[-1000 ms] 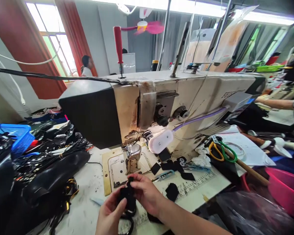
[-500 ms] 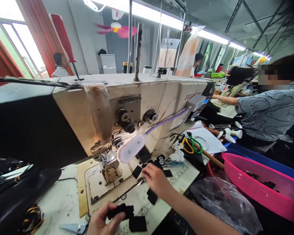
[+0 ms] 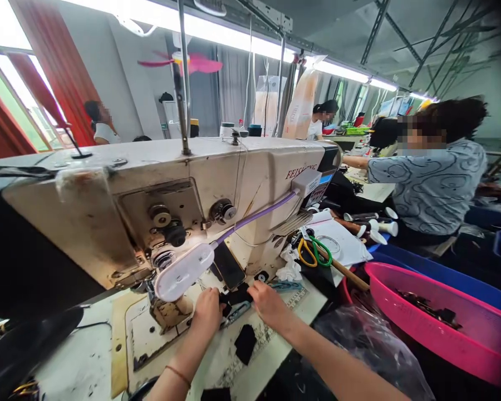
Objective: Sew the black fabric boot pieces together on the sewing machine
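Observation:
My left hand (image 3: 209, 309) is closed beside the sewing machine's needle area, with dark fabric showing at its fingertips. Opposite it, my right hand (image 3: 269, 305) pinches the edge of a black fabric piece (image 3: 239, 295). Between the hands, below the fabric, lies a small metal tool (image 3: 237, 315), partly covered. Another black fabric piece (image 3: 245, 344) rests on the table nearer me, and one more (image 3: 216, 395) shows at the bottom edge. The sewing machine (image 3: 250, 167) stands over the work, its purple-armed lamp (image 3: 186, 273) just above my left hand.
A phone (image 3: 229, 266) leans at the machine's base. Scissors with yellow and green handles (image 3: 316, 252) lie on white paper (image 3: 338, 239). To the right are a pink basin (image 3: 434, 328) and a clear plastic bag (image 3: 367, 345). A co-worker (image 3: 438, 178) sits beyond.
My left hand has moved from the front edge up and forward to the machine's base, near my right hand. The view has shifted to the right.

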A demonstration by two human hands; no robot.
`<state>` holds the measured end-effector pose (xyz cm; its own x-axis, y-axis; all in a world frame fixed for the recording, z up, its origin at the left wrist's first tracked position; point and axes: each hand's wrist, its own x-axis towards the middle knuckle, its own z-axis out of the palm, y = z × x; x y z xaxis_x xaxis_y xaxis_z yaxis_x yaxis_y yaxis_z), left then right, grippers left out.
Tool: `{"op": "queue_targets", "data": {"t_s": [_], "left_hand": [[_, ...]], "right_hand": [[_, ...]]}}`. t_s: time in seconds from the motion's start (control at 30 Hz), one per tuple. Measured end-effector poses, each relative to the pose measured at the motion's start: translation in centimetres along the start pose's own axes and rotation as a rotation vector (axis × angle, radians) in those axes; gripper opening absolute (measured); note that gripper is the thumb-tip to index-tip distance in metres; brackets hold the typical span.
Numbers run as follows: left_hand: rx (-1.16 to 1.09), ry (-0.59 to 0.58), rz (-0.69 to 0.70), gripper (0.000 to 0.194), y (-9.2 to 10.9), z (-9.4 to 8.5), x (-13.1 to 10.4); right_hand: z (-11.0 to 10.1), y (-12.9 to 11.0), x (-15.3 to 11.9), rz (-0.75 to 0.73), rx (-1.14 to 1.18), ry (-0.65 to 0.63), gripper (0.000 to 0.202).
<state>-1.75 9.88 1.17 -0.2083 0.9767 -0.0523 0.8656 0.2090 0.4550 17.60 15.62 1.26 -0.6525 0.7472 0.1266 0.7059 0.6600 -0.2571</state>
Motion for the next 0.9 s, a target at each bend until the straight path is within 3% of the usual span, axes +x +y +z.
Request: {"op": "queue_targets", "data": {"t_s": [0.1, 0.23, 0.37, 0.5, 0.67, 0.77, 0.9], "left_hand": [[-0.022, -0.005, 0.004, 0.017, 0.2, -1.2, -0.3], [-0.128, 0.0, 0.032, 0.03, 0.9, -4.8, -2.9], [-0.211, -0.168, 0.029, 0.013, 0.7, -7.1, -7.1], [-0.187, -0.371, 0.077, 0.014, -0.7, -4.9, -10.8], [-0.117, -0.383, 0.067, 0.03, -2.1, -1.6, -12.8], [-0.133, -0.39, 0.049, 0.032, -2.1, -1.6, -12.7], [-0.23, -0.298, 0.012, 0.031, -1.0, -3.7, -11.9]], "right_hand": [[0.1, 0.0, 0.2, 0.01, -0.008, 0.027, 0.031], [-0.1, 0.1, 0.9, -0.111, -0.029, 0.012, 0.034], [-0.5, 0.2, 2.0, -0.308, -0.082, -0.099, 0.029], [-1.0, -0.1, 2.7, -0.402, -0.137, -0.16, 0.024], [-1.1, -0.3, 3.4, -0.42, -0.14, -0.189, 0.021], [-1.7, 0.5, 3.3, -0.399, -0.095, -0.196, 0.018], [-2.4, -0.1, 0.7, -0.367, 0.001, -0.127, 0.02]]}}
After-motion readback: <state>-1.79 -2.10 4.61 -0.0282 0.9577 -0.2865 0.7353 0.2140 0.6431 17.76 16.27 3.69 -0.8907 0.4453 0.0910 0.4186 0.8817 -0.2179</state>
